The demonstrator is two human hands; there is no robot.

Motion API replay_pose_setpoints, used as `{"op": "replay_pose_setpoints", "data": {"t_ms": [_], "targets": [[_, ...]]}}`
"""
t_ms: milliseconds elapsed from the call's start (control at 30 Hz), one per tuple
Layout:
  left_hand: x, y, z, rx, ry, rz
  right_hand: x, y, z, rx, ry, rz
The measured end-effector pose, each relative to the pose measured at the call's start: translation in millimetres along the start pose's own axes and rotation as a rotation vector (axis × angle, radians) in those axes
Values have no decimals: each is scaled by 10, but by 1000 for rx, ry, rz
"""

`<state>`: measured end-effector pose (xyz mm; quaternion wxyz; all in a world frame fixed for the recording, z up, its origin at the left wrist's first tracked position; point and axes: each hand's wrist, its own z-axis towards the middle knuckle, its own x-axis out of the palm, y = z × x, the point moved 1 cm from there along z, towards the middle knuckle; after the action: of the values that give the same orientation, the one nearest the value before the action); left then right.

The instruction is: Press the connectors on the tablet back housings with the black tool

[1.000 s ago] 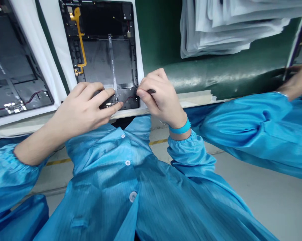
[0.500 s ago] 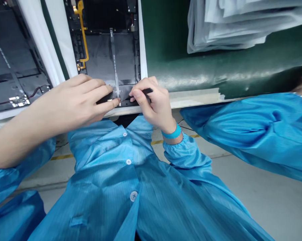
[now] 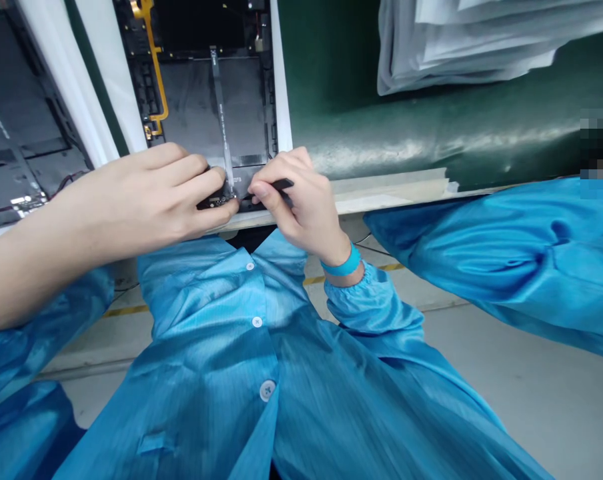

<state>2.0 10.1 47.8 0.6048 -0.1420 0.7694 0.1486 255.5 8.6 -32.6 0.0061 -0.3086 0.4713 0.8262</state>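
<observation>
Two open tablet chassis lie on my green-matted tabletop [image 3: 381, 133], with the nearer tablet chassis [image 3: 216, 100] pulled to the edge within reach of both hands, below a stack of white bags [image 3: 456, 47]. My left grip [image 3: 151, 193] is clenched on its lower edge, apparently to hold it steady and pin the flex ribbon cable [image 3: 223, 120], while my right grip [image 3: 296, 200] pinches a slim black tool [image 3: 281, 184] just beside it.

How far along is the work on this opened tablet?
The yellow cable already lies along the tablet's side, and a thin grey ribbon runs down its panel. In hand: the left hand presses the ribbon's end at the bottom edge while the right hand works there with a black tool. Left: that end, apparently, still needs seating.
</observation>
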Motion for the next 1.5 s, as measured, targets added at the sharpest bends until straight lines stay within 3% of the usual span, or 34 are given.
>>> {"op": "replay_pose_setpoints", "data": {"t_ms": [200, 500, 733, 1267, 1500], "targets": [[29, 12, 15, 36, 8, 1, -10, 5, -4, 25, -6, 6], [70, 32, 19, 70, -132, 62, -9, -25, -3, -7, 17, 22], [211, 141, 48, 10, -252, -206, -17, -28, -8, -32, -15, 56], [279, 178, 25, -131, -172, -470, -21, -18, 4, 8, 26, 19], [336, 76, -51, -106, -182, -270, -1, -48, 24, -46, 51, -31]]}}
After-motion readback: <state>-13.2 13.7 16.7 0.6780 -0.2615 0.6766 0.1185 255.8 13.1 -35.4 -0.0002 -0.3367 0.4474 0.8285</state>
